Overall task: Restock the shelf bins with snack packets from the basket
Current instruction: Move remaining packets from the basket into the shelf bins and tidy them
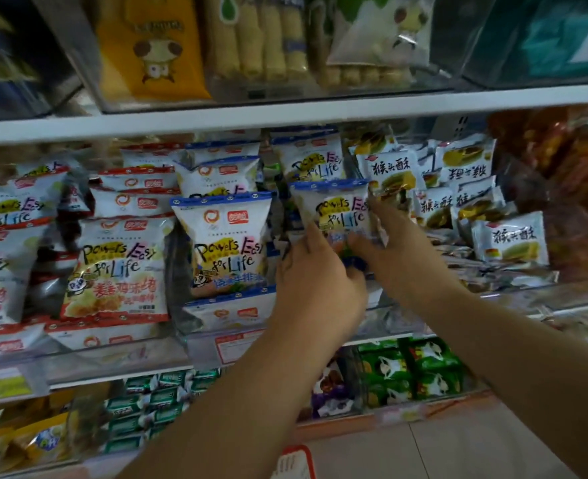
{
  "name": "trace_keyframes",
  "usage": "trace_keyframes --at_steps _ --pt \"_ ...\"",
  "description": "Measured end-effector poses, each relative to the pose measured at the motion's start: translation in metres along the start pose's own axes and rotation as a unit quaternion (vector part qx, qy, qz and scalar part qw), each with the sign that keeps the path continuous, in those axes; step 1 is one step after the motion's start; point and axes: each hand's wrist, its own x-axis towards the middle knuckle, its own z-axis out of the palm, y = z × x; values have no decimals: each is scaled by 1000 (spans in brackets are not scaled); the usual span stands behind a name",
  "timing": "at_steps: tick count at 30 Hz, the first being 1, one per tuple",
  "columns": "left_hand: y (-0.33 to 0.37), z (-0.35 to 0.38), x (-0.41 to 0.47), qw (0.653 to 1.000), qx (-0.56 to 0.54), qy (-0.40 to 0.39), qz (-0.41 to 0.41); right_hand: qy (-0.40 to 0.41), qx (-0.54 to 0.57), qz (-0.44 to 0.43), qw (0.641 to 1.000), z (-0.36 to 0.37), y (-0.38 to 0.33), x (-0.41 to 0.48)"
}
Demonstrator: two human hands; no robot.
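A white snack packet with a blue top edge stands upright in a clear shelf bin on the middle shelf. My left hand grips its lower left side, fingers curled round it. My right hand pinches its lower right edge. Similar blue-topped packets fill the bin to the left, and red-edged ones fill the bin further left. The basket is out of view.
Small white cake packets lie in the bin to the right. The shelf above carries yellow bags and egg rolls. Below sit green packets and teal ones. A red price tag hangs on the shelf edge.
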Motion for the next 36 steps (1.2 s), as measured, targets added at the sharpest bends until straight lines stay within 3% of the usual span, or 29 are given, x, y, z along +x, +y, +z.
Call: trace_keyframes --at_steps 4,9,13,18,21,24,27,32,36 --pt "-4 -6 -8 1000 -25 3 -2 25 -74 -46 996 8 8 -12" --pt "9 -19 23 992 -104 54 -42 44 -45 -66 996 5 9 -11" --pt "16 -16 43 979 -157 109 -66 46 15 -27 998 1 0 1" --pt "18 -11 15 946 -253 203 3 65 110 -60 990 -5 -4 0" --pt "19 -12 3 929 -306 204 26 80 216 -39 972 -12 -6 -6" --pt "18 -12 3 928 -312 203 30 41 262 41 963 -17 -11 -2" --pt "15 -13 3 925 -319 198 53 -49 244 73 966 -20 -19 2" --pt "4 -15 0 919 -327 206 71 -29 251 5 967 -21 -21 3" --pt "-2 -5 6 949 -215 224 51 32 43 -58 997 1 -21 2"
